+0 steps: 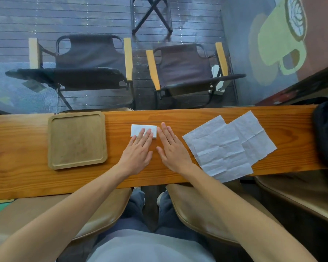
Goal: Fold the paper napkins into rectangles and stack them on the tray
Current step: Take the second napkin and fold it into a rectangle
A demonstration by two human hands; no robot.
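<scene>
Just right of the wooden tray [77, 139], one folded napkin [143, 129] lies on the counter [27, 178], a small white rectangle. The left hand [138, 150] presses it flat, fingers spread; the right hand [171, 146] rests open beside it, holding nothing. The crease seems finished, though fingers hide its near edge. Next: lift it onto the bare tray, then take an unfolded napkin [222, 152] further right.

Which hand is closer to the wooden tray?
The left. The left hand rests on the folded napkin just right of the wooden tray; the right hand lies flat further right, beside the unfolded napkins.
</scene>
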